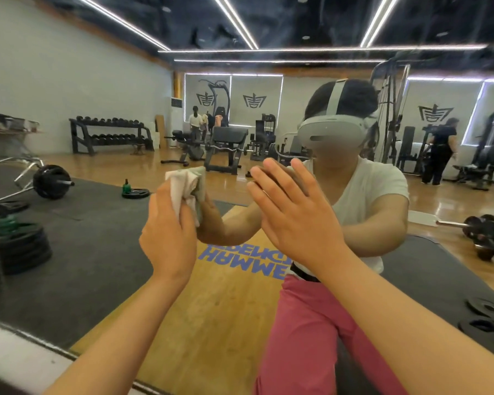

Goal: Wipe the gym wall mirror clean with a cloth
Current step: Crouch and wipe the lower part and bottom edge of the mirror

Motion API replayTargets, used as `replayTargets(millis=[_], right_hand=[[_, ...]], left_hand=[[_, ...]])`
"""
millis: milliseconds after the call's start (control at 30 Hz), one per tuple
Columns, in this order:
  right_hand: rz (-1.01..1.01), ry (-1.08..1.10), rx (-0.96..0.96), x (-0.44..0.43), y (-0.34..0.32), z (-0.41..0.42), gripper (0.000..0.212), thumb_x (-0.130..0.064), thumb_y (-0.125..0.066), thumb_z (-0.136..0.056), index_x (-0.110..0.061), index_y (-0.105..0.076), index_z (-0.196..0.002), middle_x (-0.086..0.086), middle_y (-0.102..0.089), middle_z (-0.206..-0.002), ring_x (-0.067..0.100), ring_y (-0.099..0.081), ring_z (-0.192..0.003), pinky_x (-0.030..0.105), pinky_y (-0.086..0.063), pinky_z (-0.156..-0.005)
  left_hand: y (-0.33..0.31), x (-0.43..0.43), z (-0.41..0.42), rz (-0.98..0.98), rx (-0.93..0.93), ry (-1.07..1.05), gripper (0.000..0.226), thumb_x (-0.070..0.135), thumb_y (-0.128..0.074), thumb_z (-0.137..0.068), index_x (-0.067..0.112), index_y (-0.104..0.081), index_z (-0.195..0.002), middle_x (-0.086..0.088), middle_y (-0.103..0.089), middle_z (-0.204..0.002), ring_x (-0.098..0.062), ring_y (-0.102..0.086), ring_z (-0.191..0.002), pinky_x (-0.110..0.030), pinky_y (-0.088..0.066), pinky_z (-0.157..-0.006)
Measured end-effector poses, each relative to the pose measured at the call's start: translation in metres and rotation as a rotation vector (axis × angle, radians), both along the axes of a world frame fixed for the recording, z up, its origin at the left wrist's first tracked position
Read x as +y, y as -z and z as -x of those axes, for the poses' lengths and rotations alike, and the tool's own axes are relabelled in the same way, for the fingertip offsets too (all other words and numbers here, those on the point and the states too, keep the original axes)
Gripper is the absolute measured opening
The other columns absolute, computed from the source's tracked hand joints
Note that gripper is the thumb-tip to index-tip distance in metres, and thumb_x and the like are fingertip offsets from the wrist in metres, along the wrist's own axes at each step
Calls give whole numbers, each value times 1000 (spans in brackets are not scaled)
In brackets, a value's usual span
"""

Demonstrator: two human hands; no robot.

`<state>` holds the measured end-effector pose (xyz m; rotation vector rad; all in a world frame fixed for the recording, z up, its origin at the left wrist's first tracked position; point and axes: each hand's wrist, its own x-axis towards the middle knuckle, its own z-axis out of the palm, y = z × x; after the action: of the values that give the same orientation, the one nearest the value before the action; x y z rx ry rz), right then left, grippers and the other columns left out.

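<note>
The fingers of the left hand [166,235] are curled round a bunched pale cloth [183,185]. They grip it so that the wad sticks out above the knuckles and meets its own reflection, so the cloth looks pressed against the mirror [83,252]. Just to the right of them, the right hand [294,215] holds nothing. Its fingers [280,178] are straight and spread, tips up, with the palm flat to the glass as if bracing.

Outward from the cloth, the glass around both hands reads fairly clear, and the dumbbell rack [111,132] shows sharp in it. High above the fingers, across the reflected ceiling, lies a faint smeary haze — I'd judge that part not yet wiped, though camera blur could account for it. The wiping looks under way at mid-height. The upper stretch and the far sides — well out from either hand — seem left to do. How much is done cannot be told.
</note>
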<state>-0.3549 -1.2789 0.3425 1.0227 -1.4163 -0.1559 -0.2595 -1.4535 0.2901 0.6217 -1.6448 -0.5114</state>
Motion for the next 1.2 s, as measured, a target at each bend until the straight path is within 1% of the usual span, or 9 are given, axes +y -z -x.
replayTargets(millis=[133, 233, 400, 567, 733, 800, 967, 1067, 1200], right_hand=[[-2, -5, 5, 1, 1, 0, 45, -19, -49, -89, -8, -55, -131, 11, -48, -147, 31, -36, -140, 56, -25, -114], [0, -11, 1, 1, 0, 1, 45, -19, -50, -89, -8, -54, -132, 11, -47, -147, 31, -35, -141, 56, -24, -115], [10, -15, 4, 0, 0, 2, 44, -19, -52, -88, -7, -57, -130, 12, -48, -146, 31, -32, -140, 55, -23, -115], [46, -80, -43, -2, -3, -5, 42, -13, -55, -82, -8, -63, -123, 9, -54, -141, 29, -41, -137, 52, -26, -114], [-76, -176, -49, -32, -8, -22, 50, -12, -54, -75, -10, -62, -124, 7, -54, -141, 27, -38, -136, 48, -21, -116], [-103, -185, -60, -52, -12, -31, 51, -14, -50, -78, -10, -60, -127, 7, -52, -143, 26, -36, -138, 49, -21, -116], [-180, -157, -81, -106, -16, -44, 54, -20, -50, -82, -10, -55, -135, 7, -48, -147, 25, -35, -141, 46, -17, -119], [-185, -11, -29, -120, -12, -35, 59, -26, -57, -85, -7, -50, -140, 11, -44, -150, 29, -34, -142, 49, -14, -119], [-167, 60, 41, -124, -9, -29, 58, -30, -50, -88, -6, -47, -141, 11, -41, -152, 30, -32, -143, 51, -10, -118]], left_hand=[[0, 27, 3, 320, -63, 134, 40, 37, -41, -95, 27, -42, -133, -11, -58, -95, -34, -60, -67, -37, -41, -48], [-2, 11, 2, 410, -84, 87, 42, 33, -42, -94, 30, -41, -136, -11, -57, -85, -31, -56, -53, -35, -41, -40], [1, -32, -10, 273, -84, 3, 42, 30, -41, -92, 29, -43, -134, -13, -56, -96, -36, -57, -65, -37, -38, -49], [-3, -29, -14, 31, -83, -4, 35, 19, -50, -100, 16, -51, -135, -12, -56, -110, -39, -59, -82, -37, -33, -61], [-5, -35, -24, 495, -259, 57, 45, 35, -40, -94, 22, -41, -136, -10, -58, -89, -28, -59, -59, -29, -33, -40], [-6, -56, -27, 539, -259, 14, 46, 34, -41, -92, 24, -39, -137, -11, -57, -86, -29, -59, -58, -29, -35, -37], [-8, -87, -32, 287, -161, 15, 48, 42, -34, -94, 28, -41, -139, -15, -55, -99, -38, -61, -72, -48, -49, -50], [-10, -85, -30, 122, -82, 26, 48, 36, -42, -97, 22, -48, -142, -11, -55, -106, -35, -60, -79, -43, -46, -60], [-7, -72, -27, 189, -72, 101, 50, 40, -38, -96, 20, -49, -140, -10, -57, -108, -34, -61, -80, -42, -46, -60]])
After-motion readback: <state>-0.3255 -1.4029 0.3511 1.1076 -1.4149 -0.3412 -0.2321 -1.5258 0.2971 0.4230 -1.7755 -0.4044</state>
